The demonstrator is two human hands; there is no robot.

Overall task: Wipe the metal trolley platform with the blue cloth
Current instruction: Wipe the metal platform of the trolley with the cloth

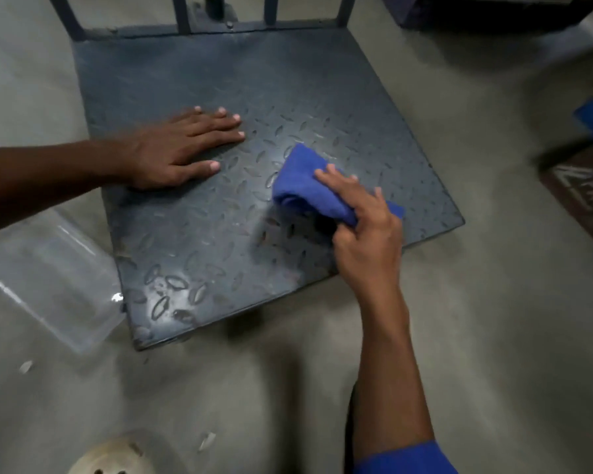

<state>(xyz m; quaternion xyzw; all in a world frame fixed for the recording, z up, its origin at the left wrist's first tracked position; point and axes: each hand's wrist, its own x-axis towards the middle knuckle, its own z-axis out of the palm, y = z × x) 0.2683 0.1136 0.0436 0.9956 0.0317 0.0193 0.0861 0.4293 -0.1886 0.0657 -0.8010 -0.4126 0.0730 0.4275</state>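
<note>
One bunched blue cloth, gripped by right fingers, touches the seemingly dusty platform; left fingers flat.

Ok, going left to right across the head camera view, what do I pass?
Clear plastic container on the floor → left hand lying flat on the dark metal chequer-plate trolley platform → bunched blue cloth → dark floor mat with white lettering.

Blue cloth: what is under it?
The blue cloth lies on the metal trolley platform, gripped by the right hand. The patch beneath it is covered, so its cleanliness cannot be seen.
</note>
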